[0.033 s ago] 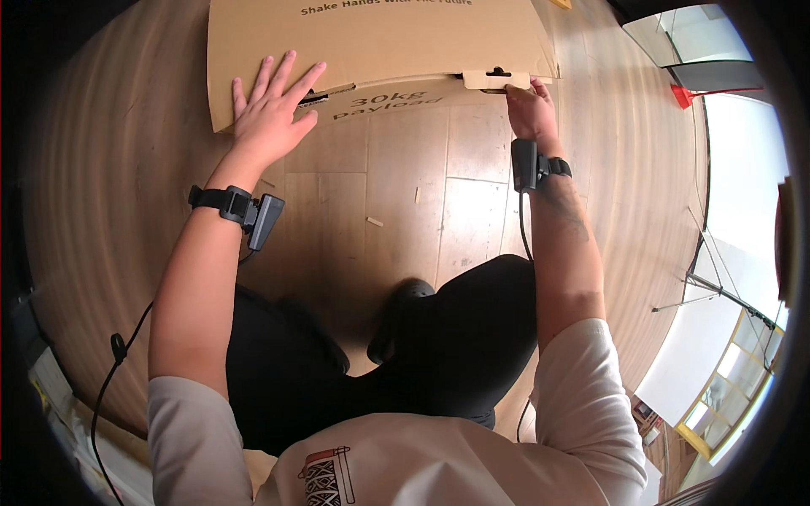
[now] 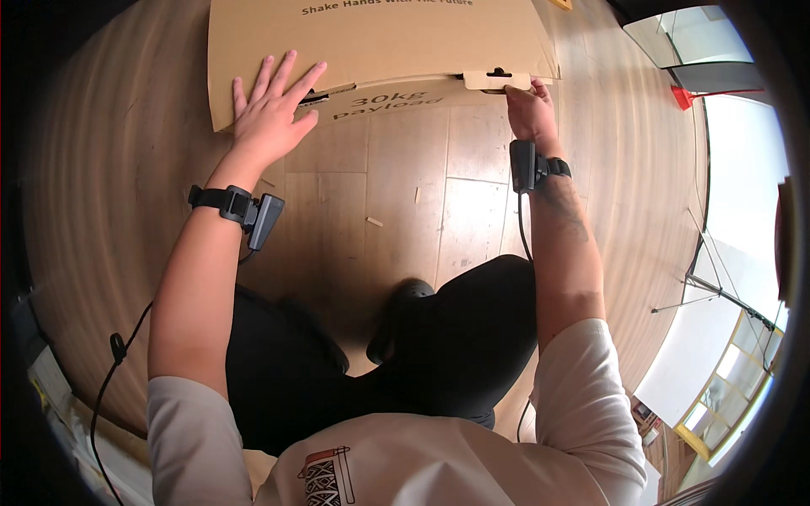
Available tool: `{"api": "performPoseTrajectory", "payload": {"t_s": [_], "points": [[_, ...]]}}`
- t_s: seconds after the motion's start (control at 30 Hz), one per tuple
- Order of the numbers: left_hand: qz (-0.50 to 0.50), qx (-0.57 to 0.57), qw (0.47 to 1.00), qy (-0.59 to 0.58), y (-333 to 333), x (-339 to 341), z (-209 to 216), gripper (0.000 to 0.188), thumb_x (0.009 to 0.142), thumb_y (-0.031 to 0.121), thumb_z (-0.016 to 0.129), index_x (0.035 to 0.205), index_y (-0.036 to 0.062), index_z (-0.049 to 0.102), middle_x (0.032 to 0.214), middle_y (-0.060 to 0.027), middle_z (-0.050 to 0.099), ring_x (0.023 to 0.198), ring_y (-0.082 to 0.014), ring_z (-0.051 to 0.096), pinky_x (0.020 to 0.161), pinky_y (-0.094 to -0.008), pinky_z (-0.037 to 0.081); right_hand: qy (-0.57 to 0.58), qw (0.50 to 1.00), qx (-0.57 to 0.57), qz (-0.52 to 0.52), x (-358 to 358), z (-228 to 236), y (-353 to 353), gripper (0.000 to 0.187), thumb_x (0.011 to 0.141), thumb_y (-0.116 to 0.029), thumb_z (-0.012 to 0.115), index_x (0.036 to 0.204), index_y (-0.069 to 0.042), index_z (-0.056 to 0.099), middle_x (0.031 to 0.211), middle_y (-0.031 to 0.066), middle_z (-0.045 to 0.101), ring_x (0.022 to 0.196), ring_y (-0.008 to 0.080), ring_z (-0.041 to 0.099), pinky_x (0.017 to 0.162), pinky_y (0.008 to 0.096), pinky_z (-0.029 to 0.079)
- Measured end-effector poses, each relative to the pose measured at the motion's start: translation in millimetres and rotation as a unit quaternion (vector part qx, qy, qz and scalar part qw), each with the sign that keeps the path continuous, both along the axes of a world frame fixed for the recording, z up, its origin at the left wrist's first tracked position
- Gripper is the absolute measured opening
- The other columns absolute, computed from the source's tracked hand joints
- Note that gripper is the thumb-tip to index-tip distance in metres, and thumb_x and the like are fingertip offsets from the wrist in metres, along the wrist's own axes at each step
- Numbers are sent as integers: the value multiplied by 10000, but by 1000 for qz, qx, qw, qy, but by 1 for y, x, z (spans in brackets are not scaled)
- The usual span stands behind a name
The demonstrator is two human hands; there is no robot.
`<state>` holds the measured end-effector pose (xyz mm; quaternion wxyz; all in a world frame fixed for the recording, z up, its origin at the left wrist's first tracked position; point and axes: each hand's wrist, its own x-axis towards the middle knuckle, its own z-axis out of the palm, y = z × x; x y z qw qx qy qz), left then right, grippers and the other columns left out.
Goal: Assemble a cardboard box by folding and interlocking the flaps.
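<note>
A large brown cardboard box (image 2: 380, 46) with dark printing lies on the floor in front of me, its far part cut off by the top of the view. My left hand (image 2: 268, 111) rests flat on the lid near its front left corner, fingers spread and nothing held. Beside that thumb, a dark slot (image 2: 314, 97) breaks the box's front edge. At the front right, my right hand (image 2: 531, 111) has its fingers bent and pressed together at a cardboard tab (image 2: 496, 81) on the front edge. Some of those fingertips are hidden by the tab.
The box stands on a wood-plank floor (image 2: 329, 198) with small scraps (image 2: 375, 222) between it and my feet. Black devices on straps (image 2: 263, 221) sit at both wrists, with cables running back. Further right are a red object (image 2: 682, 97), a thin metal stand (image 2: 717, 291) and white panels.
</note>
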<state>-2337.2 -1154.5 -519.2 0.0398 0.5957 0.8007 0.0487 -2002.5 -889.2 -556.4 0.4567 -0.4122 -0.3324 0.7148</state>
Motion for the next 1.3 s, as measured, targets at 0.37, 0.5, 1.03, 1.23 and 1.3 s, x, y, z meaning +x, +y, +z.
{"api": "performPoseTrajectory", "payload": {"t_s": [0.37, 0.5, 1.03, 1.23, 1.3], "points": [[4, 2, 1000, 22, 1, 0, 0, 662, 872, 386, 576, 1456, 462, 273, 1586, -2, 181, 1461, -252, 148, 1139, -599, 55, -176, 979, 96, -20, -24, 3, 0, 271, 689, 123, 562, 928, 3, 516, 881, 72, 610, 720, 130, 558, 646, 250, 454], [6, -6, 1000, 8, 2, 2, 4, 696, 858, 341, 605, 1465, 441, 278, 1590, 2, 166, 1466, -249, 131, 1148, -580, 57, -411, 886, 180, -112, -39, 10, -9, 279, 650, 53, 672, 885, 53, 523, 858, 79, 605, 732, 143, 556, 682, 296, 494], [5, -6, 1000, 4, 2, 4, 7, 826, 759, 325, 673, 1465, 450, 263, 1586, -6, 180, 1461, -253, 150, 1143, -596, 72, -365, 916, 127, -105, -50, 7, -18, 139, 773, -85, 709, 759, -22, 586, 716, 8, 607, 615, 93, 535, 585, 241, 447], [8, -10, 1000, 6, 2, 5, 9, 862, 738, 317, 686, 1469, 449, 249, 1586, -8, 176, 1461, -252, 152, 1143, -599, 79, -309, 934, 143, -105, -64, 8, -30, 237, 726, -69, 740, 854, -20, 546, 775, 22, 622, 694, 93, 564, 632, 257, 483], [7, -19, 1000, 8, 2, 6, 10, 866, 732, 315, 687, 1468, 447, 251, 1586, -6, 175, 1461, -252, 150, 1144, -599, 78, -350, 922, 142, -84, -67, 11, -32, 319, 696, -85, 776, 877, -21, 522, 803, 46, 628, 717, 121, 587, 663, 286, 504]]}}
